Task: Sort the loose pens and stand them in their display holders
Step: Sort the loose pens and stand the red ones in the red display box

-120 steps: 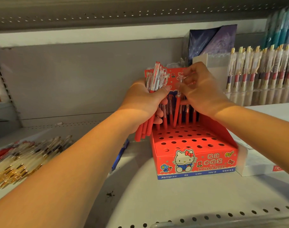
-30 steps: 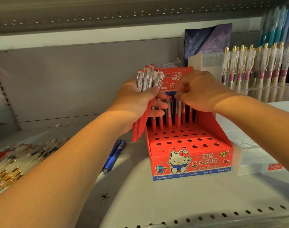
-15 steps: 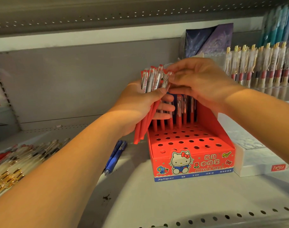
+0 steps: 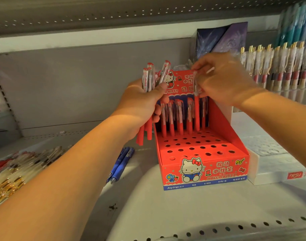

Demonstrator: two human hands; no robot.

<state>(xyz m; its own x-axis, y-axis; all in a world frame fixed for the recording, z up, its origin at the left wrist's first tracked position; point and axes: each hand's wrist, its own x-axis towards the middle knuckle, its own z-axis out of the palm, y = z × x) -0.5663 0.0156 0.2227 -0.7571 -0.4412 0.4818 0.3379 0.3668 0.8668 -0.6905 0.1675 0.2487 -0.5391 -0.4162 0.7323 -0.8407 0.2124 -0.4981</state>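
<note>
Gripped in the left hand [image 4: 140,101] is a bundle of red-barrelled pens with clear caps [image 4: 149,94]; the right hand [image 4: 223,80] pinches one such pen [image 4: 196,108] upright over the back row of the red cardboard Hello Kitty holder [image 4: 201,164], where six pens [image 4: 181,117] stand in holes, front rows empty.

Shelf [image 4: 166,211]: holder [image 4: 206,173], blue pens [image 4: 120,165]

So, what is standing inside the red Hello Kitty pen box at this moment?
Red pens stand in the back row of the red box; the rows of holes in front are empty. The left hand covers the row's left end.
</note>
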